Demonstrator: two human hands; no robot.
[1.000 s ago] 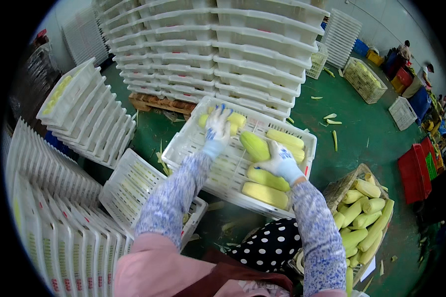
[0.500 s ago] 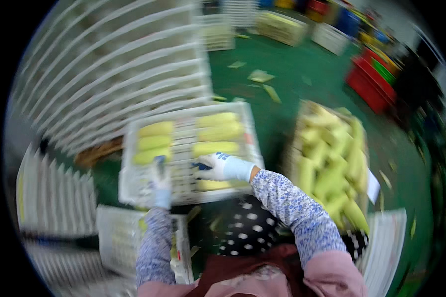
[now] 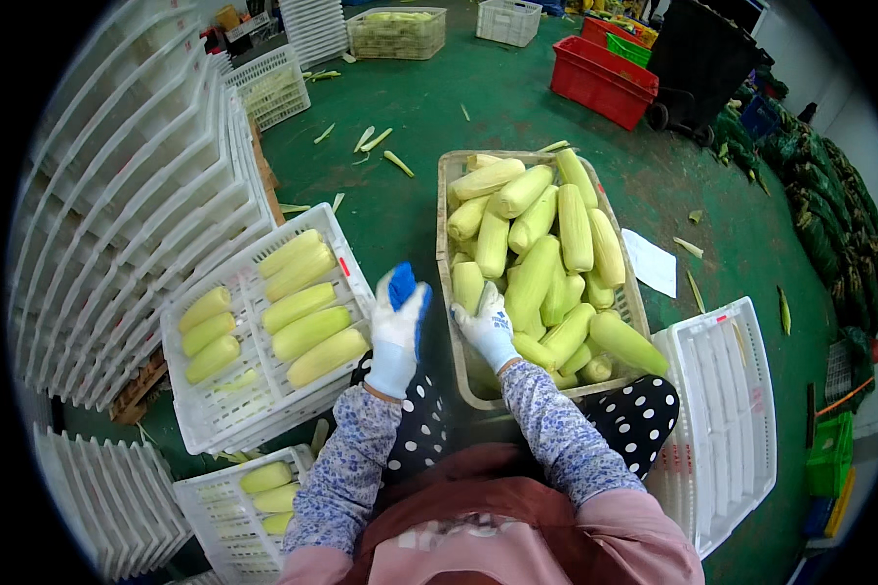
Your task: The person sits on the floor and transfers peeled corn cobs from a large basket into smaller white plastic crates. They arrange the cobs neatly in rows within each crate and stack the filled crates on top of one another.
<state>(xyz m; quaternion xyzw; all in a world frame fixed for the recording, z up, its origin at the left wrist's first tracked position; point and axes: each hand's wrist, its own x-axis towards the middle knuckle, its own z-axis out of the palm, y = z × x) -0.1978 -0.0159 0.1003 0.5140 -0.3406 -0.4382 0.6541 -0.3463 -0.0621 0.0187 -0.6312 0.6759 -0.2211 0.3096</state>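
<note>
Well apart from any ear, the left hand (image 3: 398, 317) is loosely open and empty, raised between tray (image 3: 252, 327) and crate (image 3: 443, 229). The right hand (image 3: 488, 327) reaches into the crate's near left part, fingers against the corn (image 3: 532, 288) — whether they grip an ear, I cannot tell. Husked ears fill the crate in a loose heap, one jutting over its near right rim. Eight more lie in the white tray — three in the left column, five in the right. A second tray (image 3: 201, 499), nearer the body, also holds ears. Paper (image 3: 651, 263) lies on the green floor (image 3: 390, 102) just right of the crate.
</note>
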